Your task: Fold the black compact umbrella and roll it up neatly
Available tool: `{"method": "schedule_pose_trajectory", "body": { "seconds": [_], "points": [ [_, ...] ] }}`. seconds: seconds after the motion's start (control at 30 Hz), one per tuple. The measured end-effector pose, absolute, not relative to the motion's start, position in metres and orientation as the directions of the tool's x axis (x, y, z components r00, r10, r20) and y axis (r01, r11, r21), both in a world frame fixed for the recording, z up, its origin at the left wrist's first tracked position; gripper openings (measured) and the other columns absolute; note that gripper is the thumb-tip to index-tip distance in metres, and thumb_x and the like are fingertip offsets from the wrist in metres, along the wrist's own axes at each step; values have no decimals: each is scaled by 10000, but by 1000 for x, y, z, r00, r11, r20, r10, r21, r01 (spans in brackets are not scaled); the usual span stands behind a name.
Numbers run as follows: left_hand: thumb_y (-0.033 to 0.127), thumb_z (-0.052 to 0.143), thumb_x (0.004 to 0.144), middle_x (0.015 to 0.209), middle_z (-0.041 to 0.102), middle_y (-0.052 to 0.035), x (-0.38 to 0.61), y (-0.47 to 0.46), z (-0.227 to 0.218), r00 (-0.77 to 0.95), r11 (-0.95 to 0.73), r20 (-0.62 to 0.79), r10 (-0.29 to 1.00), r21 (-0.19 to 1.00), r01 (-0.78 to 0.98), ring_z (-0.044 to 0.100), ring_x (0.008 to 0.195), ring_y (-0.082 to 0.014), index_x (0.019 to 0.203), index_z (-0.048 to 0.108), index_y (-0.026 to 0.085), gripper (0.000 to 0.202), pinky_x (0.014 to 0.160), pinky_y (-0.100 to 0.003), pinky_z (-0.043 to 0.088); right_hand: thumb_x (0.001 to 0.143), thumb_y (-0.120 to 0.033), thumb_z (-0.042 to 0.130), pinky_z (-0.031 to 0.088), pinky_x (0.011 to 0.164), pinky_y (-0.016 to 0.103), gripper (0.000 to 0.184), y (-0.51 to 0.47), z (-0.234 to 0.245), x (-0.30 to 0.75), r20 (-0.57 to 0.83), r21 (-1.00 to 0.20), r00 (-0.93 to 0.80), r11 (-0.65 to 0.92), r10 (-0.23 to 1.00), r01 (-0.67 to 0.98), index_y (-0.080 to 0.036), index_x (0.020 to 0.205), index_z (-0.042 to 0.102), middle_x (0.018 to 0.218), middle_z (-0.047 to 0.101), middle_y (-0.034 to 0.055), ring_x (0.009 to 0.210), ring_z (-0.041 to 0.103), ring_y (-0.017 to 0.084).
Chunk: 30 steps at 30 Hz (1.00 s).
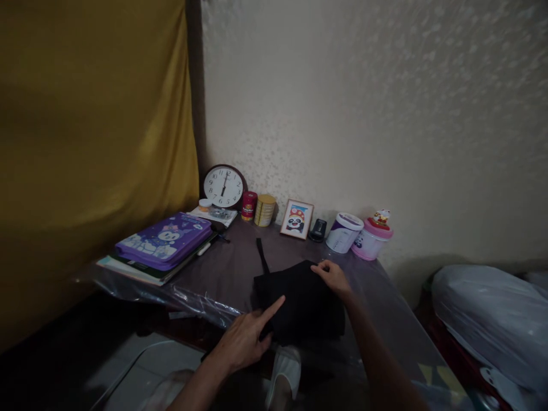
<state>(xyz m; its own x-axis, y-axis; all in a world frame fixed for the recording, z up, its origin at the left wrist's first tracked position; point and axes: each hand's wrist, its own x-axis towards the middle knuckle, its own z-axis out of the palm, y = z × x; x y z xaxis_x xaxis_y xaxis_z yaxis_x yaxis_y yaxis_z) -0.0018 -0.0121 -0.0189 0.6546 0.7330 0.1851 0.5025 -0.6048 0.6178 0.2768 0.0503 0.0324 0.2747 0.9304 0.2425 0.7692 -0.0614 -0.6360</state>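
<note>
A black cloth item with a thin strap, its exact kind unclear, lies at the near edge of the table. Its strap points away toward the wall. My right hand pinches the cloth's far right edge between thumb and fingertips. My left hand is at the near left side, index finger stretched out flat over the cloth and thumb apart from it. The other fingers of that hand are partly hidden.
The plastic-covered table holds a purple case on books, left. Along the wall stand a clock, a red can, a yellow can, a panda picture, a black object, a white tub and a pink tub.
</note>
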Motion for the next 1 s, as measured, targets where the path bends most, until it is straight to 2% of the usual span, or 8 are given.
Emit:
{"method": "schedule_pose_trajectory", "body": {
  "seconds": [0.13, 0.23, 0.4, 0.53, 0.63, 0.83, 0.93, 1.0],
  "points": [
    [197, 457, 780, 1073, 592, -7, -2, -10, -25, 635, -589, 192, 749, 633, 503, 570, 917, -167, 1366, 105, 363, 704, 802, -268, 408, 710, -550, 449, 402, 646, 288, 384, 43, 41, 269, 267, -607, 250, -38, 931, 794, -190, 660, 572, 679, 610, 25, 688, 563, 185],
    [198, 450, 785, 1108, 586, -10, -1, -9, -26, 632, -589, 207, 747, 648, 483, 575, 920, -166, 1370, 109, 346, 693, 806, -270, 412, 649, -525, 544, 412, 672, 290, 340, 40, 47, 265, 260, -594, 231, -34, 938, 804, -208, 768, 575, 767, 627, 17, 732, 570, 188],
    [213, 455, 780, 1128, 584, -19, -3, -8, -26, 632, -584, 201, 748, 651, 484, 577, 934, -175, 1367, 145, 338, 675, 808, -283, 417, 682, -421, 515, 424, 690, 303, 232, 43, 46, 271, 291, -645, 365, -101, 884, 757, -194, 704, 554, 722, 613, 24, 743, 579, 194],
    [199, 454, 770, 1130, 588, -20, -3, -8, -24, 622, -566, 199, 757, 675, 472, 583, 921, -172, 1368, 161, 325, 677, 807, -278, 418, 706, -497, 499, 443, 704, 301, 356, 39, 47, 278, 207, -780, 364, -71, 908, 622, -180, 842, 586, 824, 645, 52, 781, 598, 191],
    [164, 457, 748, 1133, 587, -12, -3, -8, -23, 614, -555, 199, 764, 689, 467, 577, 940, -167, 1367, 167, 323, 702, 814, -268, 413, 618, -481, 621, 435, 767, 318, 439, 35, 48, 279, 137, -756, 275, -79, 952, 650, -210, 961, 590, 915, 651, 45, 853, 597, 206],
    [189, 439, 771, 1134, 590, -8, -2, -5, -21, 616, -555, 185, 765, 675, 486, 585, 919, -161, 1367, 161, 331, 672, 783, -255, 414, 693, -376, 527, 426, 768, 313, 238, 40, 47, 278, 246, -686, 375, -113, 894, 719, -188, 794, 632, 853, 661, 48, 842, 597, 206],
    [187, 421, 781, 984, 647, -9, -3, -3, -20, 591, -512, 121, 798, 653, 558, 606, 843, -169, 1370, 156, 323, 660, 740, -258, 420, 712, -370, 493, 420, 763, 308, 237, 40, 47, 280, 297, -675, 399, -105, 868, 730, -187, 768, 633, 822, 661, 39, 818, 596, 200],
    [175, 419, 780, 1032, 636, -4, -3, -2, -19, 583, -499, 123, 803, 673, 546, 600, 891, -169, 1367, 158, 335, 662, 763, -257, 416, 741, -410, 450, 418, 759, 309, 295, 38, 49, 281, 305, -692, 396, -85, 866, 717, -184, 774, 637, 816, 661, 40, 819, 595, 202]
  ]
}}
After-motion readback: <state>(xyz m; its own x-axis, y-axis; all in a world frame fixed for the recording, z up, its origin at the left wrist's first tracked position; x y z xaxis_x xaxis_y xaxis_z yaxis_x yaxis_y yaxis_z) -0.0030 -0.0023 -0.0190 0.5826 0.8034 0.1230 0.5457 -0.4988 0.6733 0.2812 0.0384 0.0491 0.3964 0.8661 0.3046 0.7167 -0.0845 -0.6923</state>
